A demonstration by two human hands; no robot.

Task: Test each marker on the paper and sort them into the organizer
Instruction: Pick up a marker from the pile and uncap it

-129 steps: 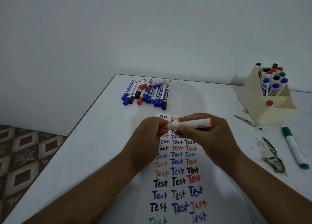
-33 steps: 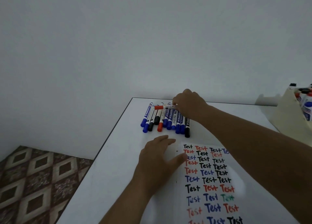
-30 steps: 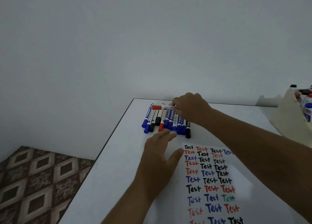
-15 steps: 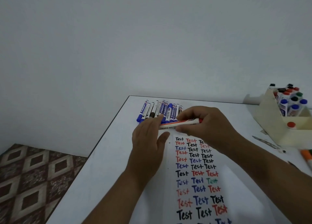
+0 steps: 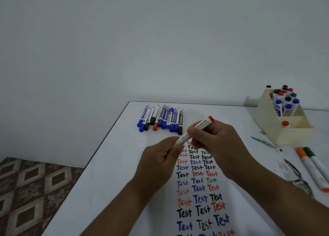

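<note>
Marker: white barrel, red end cap, held slantwise over the top of the paper; print reads "EASY ERA…" and "…EBOARD PEN".
Right hand: fingers pinch the barrel mid-length.
Left hand: fingers curled shut round the marker's lower end.
Paper: rows of "Test" in black, red, blue, one green.
Row: capped markers lying beyond the paper, labels too small to read.
Organizer: cream box at right, markers standing inside.
Table: white; orange marker and green marker lie near the right edge.

Marker row: behind paper
Organizer: right, markers inside
Two markers: before organizer, on table
</note>
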